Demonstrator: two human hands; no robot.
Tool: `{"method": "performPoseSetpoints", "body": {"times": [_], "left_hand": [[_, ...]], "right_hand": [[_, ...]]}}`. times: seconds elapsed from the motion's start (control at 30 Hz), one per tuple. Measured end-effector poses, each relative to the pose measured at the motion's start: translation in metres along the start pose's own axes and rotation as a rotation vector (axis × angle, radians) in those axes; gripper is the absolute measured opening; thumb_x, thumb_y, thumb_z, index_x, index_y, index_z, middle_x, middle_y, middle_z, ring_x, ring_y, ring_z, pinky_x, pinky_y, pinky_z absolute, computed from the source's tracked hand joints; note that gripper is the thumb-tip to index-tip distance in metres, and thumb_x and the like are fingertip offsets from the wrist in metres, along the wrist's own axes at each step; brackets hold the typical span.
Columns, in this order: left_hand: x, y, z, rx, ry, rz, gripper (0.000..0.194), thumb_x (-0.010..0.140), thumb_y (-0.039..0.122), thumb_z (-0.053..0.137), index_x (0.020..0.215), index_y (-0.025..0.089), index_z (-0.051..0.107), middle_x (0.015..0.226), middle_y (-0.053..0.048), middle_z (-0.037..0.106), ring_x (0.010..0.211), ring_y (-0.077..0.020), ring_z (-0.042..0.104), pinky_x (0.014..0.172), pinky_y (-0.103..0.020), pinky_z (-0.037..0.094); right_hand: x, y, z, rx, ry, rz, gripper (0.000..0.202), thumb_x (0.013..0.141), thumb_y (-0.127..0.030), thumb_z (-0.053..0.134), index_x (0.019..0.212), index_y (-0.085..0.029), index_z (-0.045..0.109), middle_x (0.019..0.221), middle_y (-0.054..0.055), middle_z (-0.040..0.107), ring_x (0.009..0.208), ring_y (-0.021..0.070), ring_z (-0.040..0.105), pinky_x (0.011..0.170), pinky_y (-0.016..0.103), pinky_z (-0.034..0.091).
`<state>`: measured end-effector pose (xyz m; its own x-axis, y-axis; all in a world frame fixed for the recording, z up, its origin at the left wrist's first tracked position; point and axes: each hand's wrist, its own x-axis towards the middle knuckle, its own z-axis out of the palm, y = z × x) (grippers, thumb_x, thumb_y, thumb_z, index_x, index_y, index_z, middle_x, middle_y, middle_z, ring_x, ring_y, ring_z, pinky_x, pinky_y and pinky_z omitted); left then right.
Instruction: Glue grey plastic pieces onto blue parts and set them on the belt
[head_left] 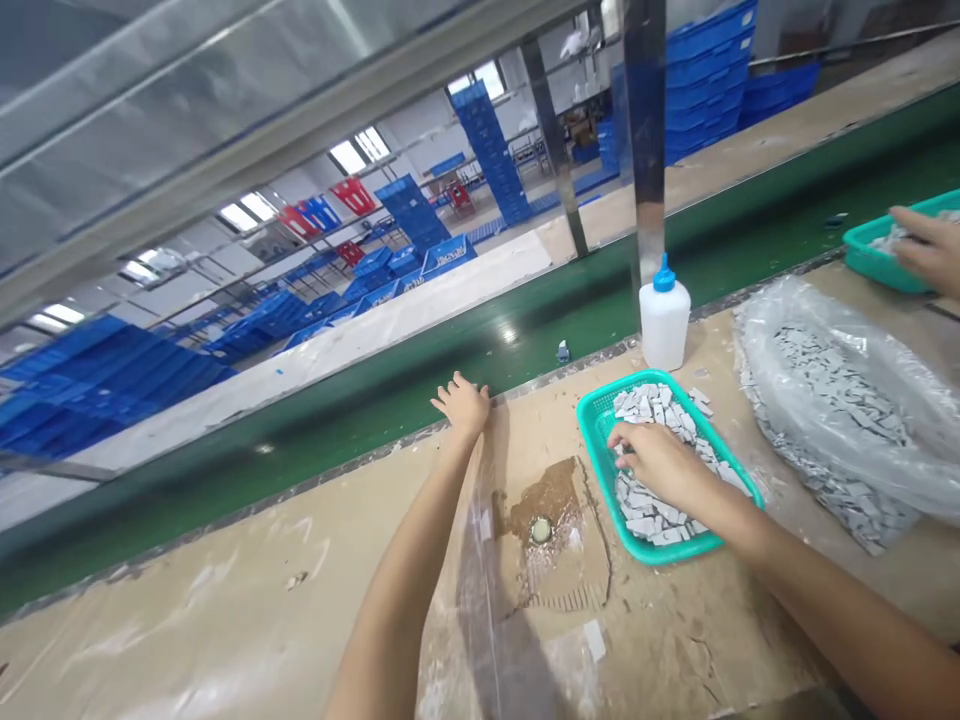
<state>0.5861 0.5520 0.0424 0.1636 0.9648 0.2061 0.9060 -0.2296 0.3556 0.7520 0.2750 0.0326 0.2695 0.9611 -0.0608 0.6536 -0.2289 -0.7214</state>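
Observation:
My left hand (461, 403) reaches over the near edge of a green conveyor belt (375, 430), its fingers spread and holding nothing. My right hand (654, 458) is inside a turquoise plastic basket (587, 425), over a heap of flat, light grey and white chips (660, 525). Its thumb and fingers are pinched together among the chips; what they hold, if anything, is hidden. Left of the basket, a brown glue-smeared patch (551, 490) on the bench bears a small round pale disc (540, 530). One white strip (595, 640) lies below that patch.
A white squeeze bottle (665, 322) with a blue cap stands behind the basket. To the right lies a clear plastic bag (847, 400) of chips. Another person's hand (930, 250) is at a second turquoise basket (862, 255). A metal post (649, 130) rises beyond the belt.

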Motion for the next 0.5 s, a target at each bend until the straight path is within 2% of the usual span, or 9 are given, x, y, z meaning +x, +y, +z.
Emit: {"method": "performPoseSetpoints", "body": {"times": [0.07, 0.17, 0.2, 0.23, 0.3, 0.33, 0.37, 0.47, 0.5], "left_hand": [[0.004, 0.023, 0.013, 0.026, -0.007, 0.077, 0.060, 0.094, 0.017, 0.056, 0.147, -0.005, 0.040, 0.148, -0.034, 0.046, 0.150, -0.0426, 0.029, 0.123, -0.063, 0.015], [0.005, 0.061, 0.035, -0.010, -0.142, 0.238, 0.056, 0.097, 0.027, 0.056, 0.146, 0.002, 0.046, 0.148, -0.025, 0.052, 0.145, -0.0318, 0.042, 0.121, -0.042, 0.032], [0.003, 0.075, 0.041, -0.025, -0.189, 0.267, 0.057, 0.098, 0.030, 0.056, 0.147, 0.002, 0.046, 0.148, -0.024, 0.052, 0.143, -0.0306, 0.046, 0.118, -0.038, 0.037], [0.001, 0.088, 0.046, -0.034, -0.230, 0.273, 0.059, 0.098, 0.033, 0.056, 0.146, 0.001, 0.046, 0.147, -0.026, 0.052, 0.141, -0.0322, 0.048, 0.116, -0.039, 0.040], [-0.008, 0.111, 0.052, -0.029, -0.291, 0.230, 0.060, 0.098, 0.035, 0.052, 0.140, -0.008, 0.047, 0.142, -0.036, 0.051, 0.137, -0.0414, 0.050, 0.112, -0.050, 0.042], [-0.012, 0.121, 0.052, -0.008, -0.309, 0.191, 0.056, 0.097, 0.032, 0.051, 0.131, -0.012, 0.052, 0.139, -0.041, 0.050, 0.138, -0.0479, 0.047, 0.112, -0.058, 0.039], [-0.016, 0.128, 0.052, 0.006, -0.328, 0.166, 0.050, 0.096, 0.027, 0.048, 0.126, -0.012, 0.054, 0.139, -0.042, 0.049, 0.139, -0.0497, 0.044, 0.112, -0.061, 0.038], [-0.020, 0.139, 0.044, 0.046, -0.395, 0.084, 0.040, 0.097, 0.024, 0.042, 0.123, -0.003, 0.055, 0.136, -0.037, 0.055, 0.129, -0.0496, 0.055, 0.098, -0.059, 0.050], [-0.021, 0.141, 0.039, 0.058, -0.418, 0.078, 0.035, 0.098, 0.027, 0.043, 0.122, 0.005, 0.057, 0.137, -0.028, 0.059, 0.128, -0.0454, 0.058, 0.097, -0.056, 0.052]], "right_hand": [[0.002, -0.002, 0.000, 0.051, 0.057, -0.034, 0.035, 0.088, 0.003, 0.054, 0.115, -0.015, 0.068, 0.105, 0.010, 0.073, 0.100, 0.0222, 0.071, 0.079, 0.026, 0.051], [0.005, -0.007, -0.002, 0.107, 0.139, -0.081, 0.042, 0.091, 0.005, 0.046, 0.124, -0.013, 0.063, 0.119, 0.013, 0.070, 0.106, 0.0208, 0.069, 0.086, 0.028, 0.053], [0.005, -0.009, -0.003, 0.117, 0.159, -0.089, 0.041, 0.092, 0.005, 0.045, 0.124, -0.013, 0.063, 0.120, 0.014, 0.069, 0.106, 0.0207, 0.069, 0.088, 0.029, 0.053], [0.005, -0.012, -0.004, 0.122, 0.174, -0.094, 0.040, 0.092, 0.005, 0.047, 0.124, -0.012, 0.064, 0.119, 0.014, 0.070, 0.106, 0.0208, 0.069, 0.090, 0.029, 0.054], [0.004, -0.017, -0.005, 0.113, 0.189, -0.102, 0.036, 0.091, 0.003, 0.054, 0.121, -0.012, 0.065, 0.117, 0.012, 0.071, 0.108, 0.0208, 0.068, 0.093, 0.028, 0.054], [0.005, -0.019, -0.006, 0.100, 0.187, -0.104, 0.036, 0.090, 0.001, 0.059, 0.121, -0.014, 0.066, 0.116, 0.010, 0.071, 0.108, 0.0205, 0.068, 0.094, 0.027, 0.054], [0.007, -0.019, -0.007, 0.081, 0.180, -0.105, 0.036, 0.089, -0.001, 0.064, 0.122, -0.014, 0.066, 0.116, 0.009, 0.072, 0.108, 0.0201, 0.068, 0.095, 0.026, 0.054], [0.015, -0.015, -0.013, 0.005, 0.137, -0.119, 0.020, 0.092, -0.010, 0.068, 0.112, -0.011, 0.069, 0.117, 0.010, 0.071, 0.109, 0.0185, 0.067, 0.098, 0.022, 0.052], [0.017, -0.013, -0.015, -0.022, 0.120, -0.134, 0.018, 0.095, -0.013, 0.066, 0.112, -0.010, 0.069, 0.119, 0.011, 0.071, 0.112, 0.0196, 0.066, 0.101, 0.023, 0.051]]}}
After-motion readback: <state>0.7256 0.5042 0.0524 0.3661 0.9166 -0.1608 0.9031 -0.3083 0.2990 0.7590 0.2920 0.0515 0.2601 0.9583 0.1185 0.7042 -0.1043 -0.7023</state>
